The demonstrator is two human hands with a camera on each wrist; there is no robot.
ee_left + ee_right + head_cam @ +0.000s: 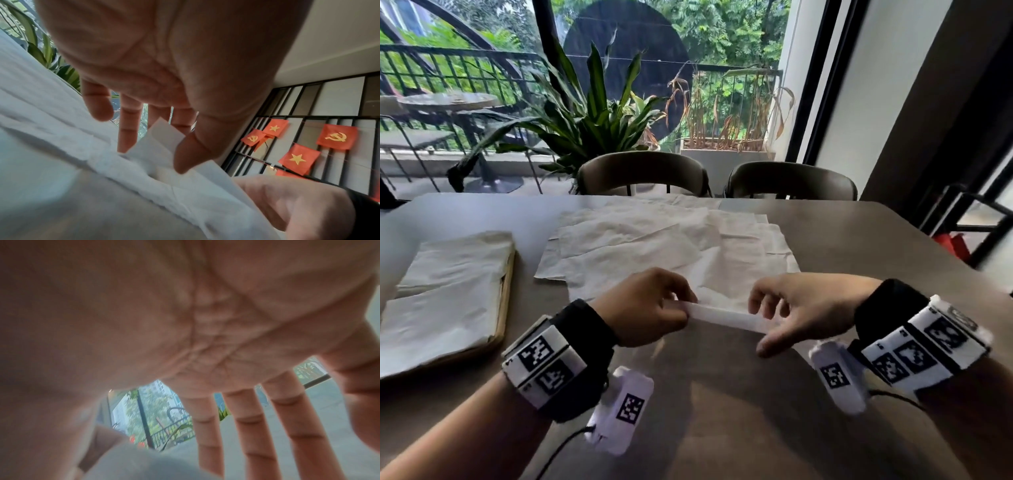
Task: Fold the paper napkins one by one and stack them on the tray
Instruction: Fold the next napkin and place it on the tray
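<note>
Two hands hold one napkin just above the near table: left hand pinches its left end, right hand pinches the right end, other fingers loose, probably to align edges. Unfolded sheets lie beyond; tray with folded stack sits left.

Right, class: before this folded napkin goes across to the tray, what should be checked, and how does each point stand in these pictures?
1. Left hand pinches one end of the folded napkin: ok.
2. Right hand has the other end between thumb and fingers: ok, though the remaining fingers are spread.
3. Napkin lifted off the loose napkins beneath: ok, it spans between the hands.
4. Edges lined up along the fold: cannot tell, only a narrow strip shows.
5. Tray at the left, with a stack to land on: ok.
6. Stack squared up: not ok, its layers look uneven.
</note>
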